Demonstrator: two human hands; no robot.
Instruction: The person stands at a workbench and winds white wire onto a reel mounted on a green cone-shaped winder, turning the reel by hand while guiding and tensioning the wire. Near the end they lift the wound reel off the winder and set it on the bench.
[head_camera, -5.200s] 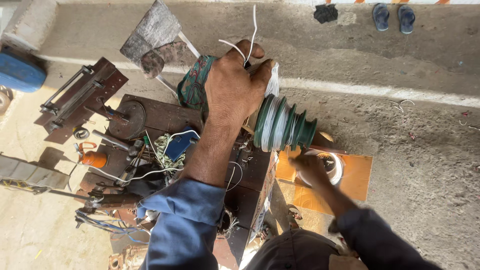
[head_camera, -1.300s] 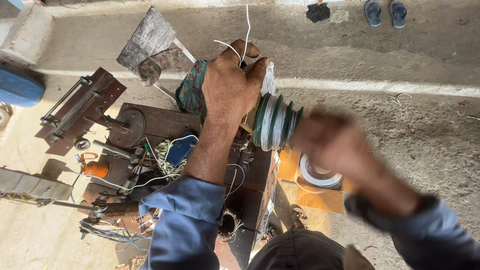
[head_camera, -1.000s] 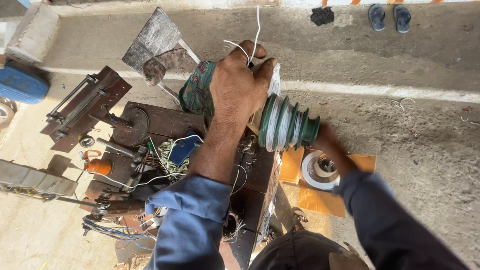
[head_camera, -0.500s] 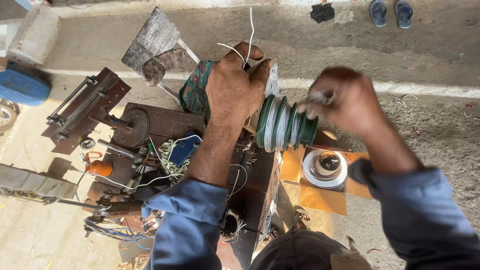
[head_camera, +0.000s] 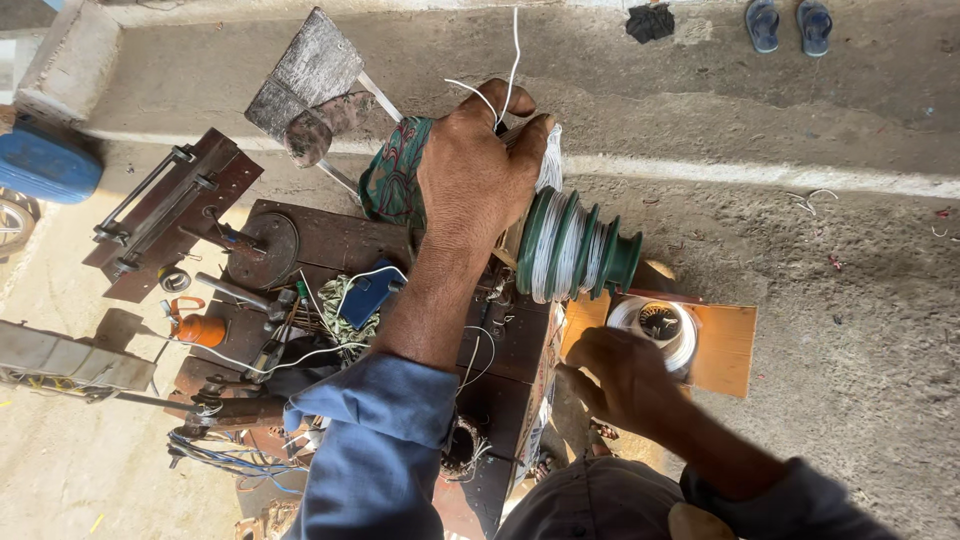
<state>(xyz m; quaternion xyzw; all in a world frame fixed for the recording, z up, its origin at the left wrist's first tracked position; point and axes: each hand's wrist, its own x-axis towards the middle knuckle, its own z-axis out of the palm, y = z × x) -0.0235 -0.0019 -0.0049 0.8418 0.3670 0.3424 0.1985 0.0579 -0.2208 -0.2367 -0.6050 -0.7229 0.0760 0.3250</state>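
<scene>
The left hand (head_camera: 475, 165) is seen at the end of an arm stretched forward from a rolled blue sleeve (head_camera: 375, 450), its back turned up to the camera. Its fingers are curled and pressed together over the near end of a green ribbed winding former (head_camera: 575, 248), and thin white wire (head_camera: 512, 50) is pinched between thumb and fingertips, two strands rising away from the knuckles. The former is held above the rusty brown counter (head_camera: 330, 240), just past its right edge. Its long axis is laid roughly level, running from the left hand out to the right, with the stepped, narrower end pointed right; white wire is wound in the grooves nearest the hand.

The right hand (head_camera: 625, 380) is lowered below the former, the forearm bent in from the lower right. Its fingers are loosely curled, close beside a round spool of white wire (head_camera: 655, 328); whether anything is gripped cannot be told. The spool is set on a flat orange board (head_camera: 725, 345) on the concrete floor.

A blue rounded container (head_camera: 45, 165) is seen at the far left edge, and a small orange bottle (head_camera: 200, 328) lies on the counter's left part.
</scene>
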